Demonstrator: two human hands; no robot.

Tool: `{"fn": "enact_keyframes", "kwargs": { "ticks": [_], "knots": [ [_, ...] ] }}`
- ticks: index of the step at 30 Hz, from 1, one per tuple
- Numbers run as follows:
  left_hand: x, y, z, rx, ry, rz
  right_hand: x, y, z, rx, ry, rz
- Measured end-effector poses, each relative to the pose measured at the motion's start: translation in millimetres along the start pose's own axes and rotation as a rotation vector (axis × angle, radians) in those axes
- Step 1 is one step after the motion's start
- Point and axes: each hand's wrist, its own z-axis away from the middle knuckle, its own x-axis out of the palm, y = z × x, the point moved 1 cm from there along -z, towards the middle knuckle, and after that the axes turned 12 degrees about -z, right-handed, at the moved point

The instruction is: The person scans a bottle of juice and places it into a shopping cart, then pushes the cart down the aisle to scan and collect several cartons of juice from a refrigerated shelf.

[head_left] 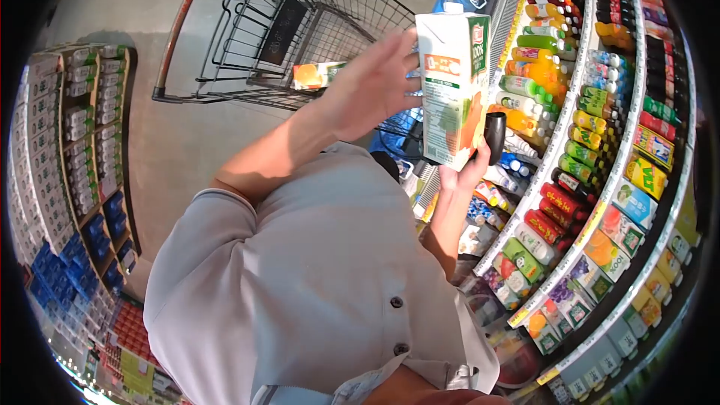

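A tall juice carton (448, 94) with a white cap, a green side panel and orange fruit pictures stands upright in front of me. My right hand (466, 169) grips it low down, fingers around its bottom right corner. My left hand (379, 79) is raised at the carton's left side, fingers spread and slightly blurred. Its fingertips meet the carton's left edge and are partly hidden behind it. Just right of the carton, above my right hand, is a black cylindrical object (495, 135).
A wire shopping cart (247, 94) stands ahead to the left, with an orange-and-white carton (316, 75) in it. Curved shelves of bottles (536, 86) and juice cartons (600, 247) line the right. Another stocked shelf (94, 135) stands at far left, across grey floor (161, 52).
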Motion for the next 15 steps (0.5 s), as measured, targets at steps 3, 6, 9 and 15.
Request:
{"fn": "enact_keyframes", "kwargs": {
  "ticks": [3,6,9,15],
  "knots": [
    [6.2,-2.9,-4.0,-0.016,-0.012,-0.039,-10.0,0.9,0.8,0.024,-0.038,-0.066],
    [4.3,-6.4,-2.2,-0.035,-0.019,-0.037,-2.9,2.6,7.4,-0.009,-0.02,0.001],
    [-0.1,-10.9,-3.2,-0.05,0.041,-0.049,-2.1,1.1,15.0,-0.129,0.05,0.195],
    [-30.6,-26.9,-14.8,-0.152,0.168,-0.033,60.3,13.7,36.5,-0.694,-0.076,1.347]
  ]
}}
